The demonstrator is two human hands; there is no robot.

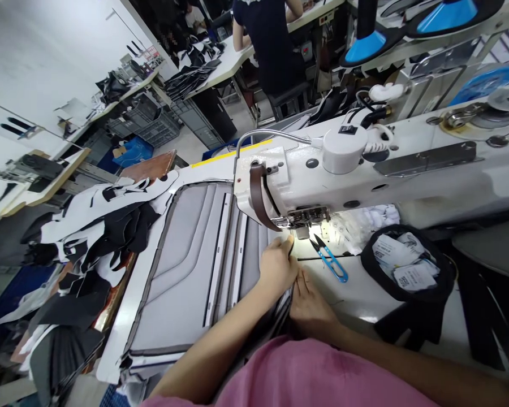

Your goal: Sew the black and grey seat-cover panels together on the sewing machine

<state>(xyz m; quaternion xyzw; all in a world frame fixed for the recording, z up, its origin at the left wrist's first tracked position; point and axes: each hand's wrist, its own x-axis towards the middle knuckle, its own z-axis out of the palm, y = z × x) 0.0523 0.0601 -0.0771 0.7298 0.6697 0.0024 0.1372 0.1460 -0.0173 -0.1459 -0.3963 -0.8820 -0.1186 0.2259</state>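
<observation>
A large grey padded panel with dark piping lies on the table under the white sewing machine. My left hand rests on the panel's edge just in front of the presser foot, fingers curled and pinching the fabric. My right hand lies flat beside it on the panel's edge, fingers stretched toward the needle. Blue-handled thread snips lie on the table right of the needle.
A black bag of white labels sits at the right. Black and white cut pieces pile up at the left. Another person in dark clothes sits at a far table. Crates stand behind.
</observation>
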